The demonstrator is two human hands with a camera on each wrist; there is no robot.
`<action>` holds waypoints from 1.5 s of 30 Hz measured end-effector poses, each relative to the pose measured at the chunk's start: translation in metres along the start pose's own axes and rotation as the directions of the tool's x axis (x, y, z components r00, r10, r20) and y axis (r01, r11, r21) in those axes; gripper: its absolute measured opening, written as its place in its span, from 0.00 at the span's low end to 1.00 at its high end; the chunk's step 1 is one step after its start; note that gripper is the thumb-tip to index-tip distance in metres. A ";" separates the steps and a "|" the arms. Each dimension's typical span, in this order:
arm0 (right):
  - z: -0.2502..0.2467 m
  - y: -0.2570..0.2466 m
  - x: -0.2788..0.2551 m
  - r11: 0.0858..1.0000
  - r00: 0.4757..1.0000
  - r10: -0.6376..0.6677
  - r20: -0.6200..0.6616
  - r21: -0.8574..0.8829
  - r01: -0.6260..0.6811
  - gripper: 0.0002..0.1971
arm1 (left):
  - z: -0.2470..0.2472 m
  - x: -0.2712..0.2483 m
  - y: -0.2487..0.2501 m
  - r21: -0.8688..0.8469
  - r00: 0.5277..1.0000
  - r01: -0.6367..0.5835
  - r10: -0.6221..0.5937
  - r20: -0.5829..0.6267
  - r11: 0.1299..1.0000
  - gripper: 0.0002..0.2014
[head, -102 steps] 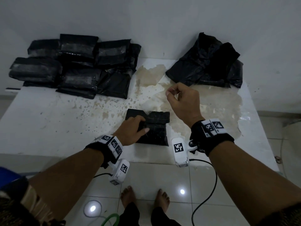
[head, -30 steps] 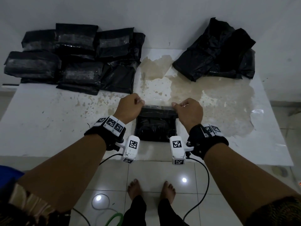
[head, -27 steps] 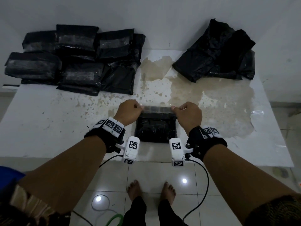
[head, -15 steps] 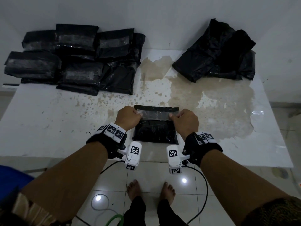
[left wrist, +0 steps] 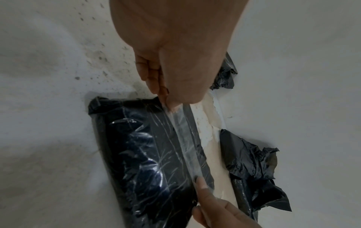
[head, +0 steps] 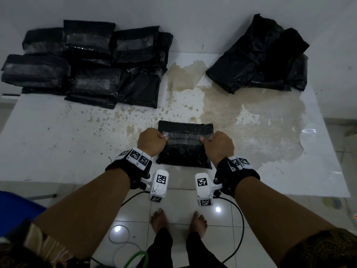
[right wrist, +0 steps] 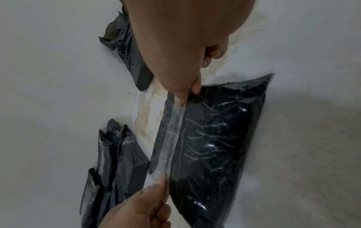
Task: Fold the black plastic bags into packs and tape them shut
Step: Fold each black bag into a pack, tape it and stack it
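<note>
Centrally, near the front edge of the stained white table [head: 58,136], a folded black plastic pack [head: 183,153] is laid flat. A strip of clear tape [head: 183,136] is stretched across it, 1 end pinched by the left hand [head: 151,141], the other by the right hand [head: 218,145].

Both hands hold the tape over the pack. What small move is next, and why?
Probably lower and press the tape strip onto the folded pack: left hand and right hand pinch its ends, stretched across the top flap.
</note>
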State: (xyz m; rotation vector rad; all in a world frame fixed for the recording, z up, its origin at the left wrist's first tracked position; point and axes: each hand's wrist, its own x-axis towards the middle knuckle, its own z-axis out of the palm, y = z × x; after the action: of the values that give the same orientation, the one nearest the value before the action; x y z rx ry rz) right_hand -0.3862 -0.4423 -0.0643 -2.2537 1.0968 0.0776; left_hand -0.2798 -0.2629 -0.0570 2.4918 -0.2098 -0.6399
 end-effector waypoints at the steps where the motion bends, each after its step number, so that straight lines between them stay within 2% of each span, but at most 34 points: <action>1: 0.000 0.000 0.000 1.000 1.000 -0.001 0.003 -0.004 0.001 0.15 | 0.002 0.000 -0.001 0.004 1.000 0.002 -0.002 -0.008 1.000 0.18; 5: 0.002 0.001 0.002 1.000 1.000 0.013 0.021 -0.026 -0.012 0.17 | 0.008 -0.001 -0.002 0.002 0.999 0.000 0.000 -0.048 1.000 0.11; 8: 0.004 0.002 0.003 0.999 0.999 0.026 0.032 -0.038 -0.024 0.19 | 0.010 -0.003 -0.003 -0.015 0.998 0.006 -0.007 -0.069 1.000 0.10; 14: -0.005 0.005 0.001 0.997 0.998 0.047 0.049 -0.056 -0.044 0.35 | 0.007 -0.006 0.002 -0.043 0.999 0.036 -0.037 -0.016 0.998 0.15; 16: -0.008 0.007 -0.002 0.998 0.999 0.036 0.025 -0.044 -0.035 0.38 | 0.008 -0.009 0.003 -0.034 0.999 0.031 -0.033 -0.037 0.999 0.19; 20: -0.006 0.007 -0.008 1.000 0.999 0.013 -0.039 0.005 -0.012 0.46 | 0.015 -0.014 0.000 -0.026 0.992 0.052 -0.055 -0.113 0.998 0.34; 24: 0.009 0.002 -0.013 0.997 0.999 -0.035 0.010 -0.071 0.036 0.56 | 0.026 -0.016 -0.002 -0.001 0.979 0.094 -0.092 -0.180 0.996 0.48; 27: 0.016 0.006 -0.014 0.998 0.996 -0.001 0.087 -0.069 0.007 0.58 | 0.032 -0.017 -0.005 -0.035 0.982 0.117 -0.120 -0.143 0.993 0.53; 31: 0.014 0.011 -0.013 0.996 0.992 0.005 0.129 -0.091 0.006 0.53 | 0.032 -0.016 -0.017 -0.108 0.984 0.170 -0.175 -0.039 0.980 0.50; 34: 0.009 0.008 -0.009 0.995 0.986 0.003 0.166 -0.097 0.013 0.54 | 0.029 -0.013 -0.021 -0.168 0.984 0.175 -0.180 -0.018 0.970 0.49; 39: 0.006 -0.006 -0.003 0.998 0.997 -0.028 0.071 -0.062 0.032 0.58 | 0.023 -0.001 -0.013 -0.277 0.975 0.208 -0.223 -0.021 0.938 0.60; 41: 0.007 -0.009 0.000 0.997 0.995 -0.017 0.097 -0.072 0.024 0.58 | 0.025 0.002 -0.011 -0.267 0.974 0.215 -0.227 -0.015 0.939 0.61; 43: 0.008 -0.009 0.004 0.998 0.988 0.026 0.153 -0.058 -0.017 0.58 | 0.025 0.005 -0.012 -0.238 0.974 0.215 -0.226 -0.020 0.947 0.58; 45: 0.009 -0.004 0.008 0.998 0.982 0.053 0.180 -0.024 -0.050 0.57 | 0.026 0.009 -0.014 -0.247 0.977 0.199 -0.211 -0.024 0.948 0.48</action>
State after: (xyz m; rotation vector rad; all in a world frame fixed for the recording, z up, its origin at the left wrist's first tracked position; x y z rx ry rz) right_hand -0.3765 -0.4409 -0.0718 -2.1866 1.0608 0.3088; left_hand -0.2845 -0.2657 -0.0870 2.3046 0.1428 -0.6435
